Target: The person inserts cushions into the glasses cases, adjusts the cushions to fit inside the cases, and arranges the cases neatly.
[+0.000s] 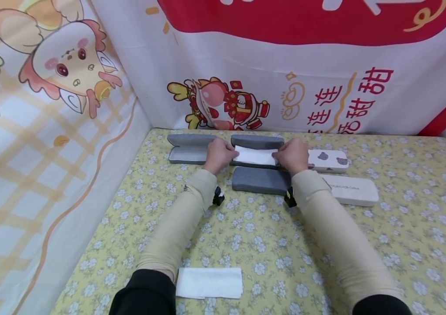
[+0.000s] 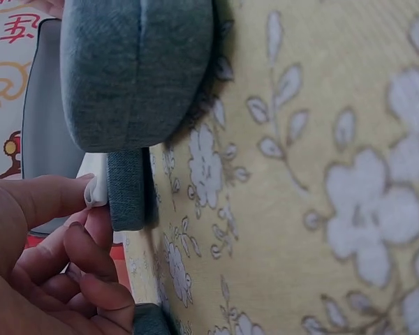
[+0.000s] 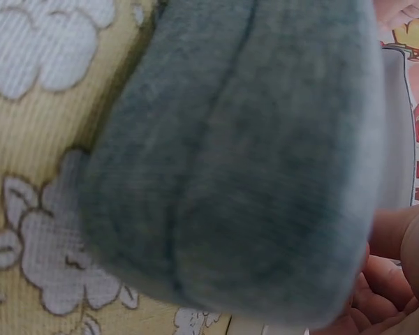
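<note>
An open grey glasses case (image 1: 257, 141) stands at the back of the table with a folded white cloth (image 1: 255, 155) lying in it. My left hand (image 1: 218, 156) pinches the cloth's left end between thumb and fingers, as the left wrist view shows at the cloth's corner (image 2: 96, 190). At the opposite end, my right hand (image 1: 294, 155) holds the cloth's right edge. In the right wrist view the fingertips are hidden behind a closed grey glasses case (image 3: 230, 167). That closed case lies just in front of the open one.
Left of the hands lies another open grey case (image 1: 187, 148). To the right are a white case with grey patches (image 1: 327, 159) and a white case with lettering (image 1: 354, 190). A second folded white cloth (image 1: 208, 282) lies near the front. A printed curtain (image 1: 136, 61) borders the table.
</note>
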Available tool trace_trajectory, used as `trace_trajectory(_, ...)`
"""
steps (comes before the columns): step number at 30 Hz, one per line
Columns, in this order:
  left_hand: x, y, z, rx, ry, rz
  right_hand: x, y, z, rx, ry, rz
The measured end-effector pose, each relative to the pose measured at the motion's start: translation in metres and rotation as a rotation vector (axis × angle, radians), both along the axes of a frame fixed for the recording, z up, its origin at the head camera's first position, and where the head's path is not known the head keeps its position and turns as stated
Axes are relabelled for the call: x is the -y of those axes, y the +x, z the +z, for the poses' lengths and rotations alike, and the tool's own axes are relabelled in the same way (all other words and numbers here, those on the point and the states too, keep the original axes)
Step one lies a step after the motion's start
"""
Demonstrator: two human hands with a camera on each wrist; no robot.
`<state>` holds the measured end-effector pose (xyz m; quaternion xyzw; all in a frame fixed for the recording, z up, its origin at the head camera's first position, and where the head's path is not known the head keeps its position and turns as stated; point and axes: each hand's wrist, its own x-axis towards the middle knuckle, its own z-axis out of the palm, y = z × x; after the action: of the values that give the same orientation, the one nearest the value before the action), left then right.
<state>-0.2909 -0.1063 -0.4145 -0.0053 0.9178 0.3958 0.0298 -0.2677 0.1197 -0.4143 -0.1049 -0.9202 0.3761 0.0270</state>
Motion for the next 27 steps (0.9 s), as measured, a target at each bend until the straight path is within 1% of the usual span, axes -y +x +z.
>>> trace_trajectory(2, -0.001, 0.001, 0.000, -0.007, -0.007, -0.001, 0.000, 0.000, -0.001, -0.013, 0.017, 0.007)
trace_trajectory(5, 0.001, 0.003, 0.002, -0.019, -0.016, -0.028, -0.002, 0.004, 0.001, -0.021, 0.018, 0.035)
trace_trajectory(9, 0.009, 0.003, 0.008, -0.048, -0.037, -0.061, -0.009, 0.009, 0.009, 0.003, -0.023, 0.073)
trace_trajectory(12, 0.015, 0.002, 0.013, -0.049, -0.054, -0.052, -0.016, 0.013, 0.018, 0.026, -0.022, 0.081)
trace_trajectory(14, 0.019, 0.000, 0.016, -0.032, -0.067, -0.039, -0.022, 0.015, 0.023, 0.037, -0.030, 0.079)
trace_trajectory(15, 0.020, -0.001, 0.017, -0.016, -0.065, -0.032, -0.024, 0.015, 0.026, 0.046, -0.051, 0.074)
trace_trajectory(17, 0.022, -0.002, 0.018, 0.025, -0.060, -0.024, -0.027, 0.016, 0.031, 0.072, -0.120, 0.069)
trace_trajectory(19, 0.023, -0.004, 0.018, 0.058, -0.044, -0.022, -0.029, 0.016, 0.034, 0.104, -0.211, 0.067)
trace_trajectory(21, 0.023, -0.004, 0.017, 0.088, -0.022, -0.022, -0.028, 0.015, 0.037, 0.152, -0.265, 0.069)
trace_trajectory(23, 0.023, -0.004, 0.016, 0.108, -0.003, -0.025, -0.026, 0.014, 0.038, 0.205, -0.287, 0.081)
trace_trajectory(27, 0.020, -0.003, 0.012, 0.156, 0.048, -0.014, -0.025, 0.012, 0.035, 0.284, -0.262, 0.118)
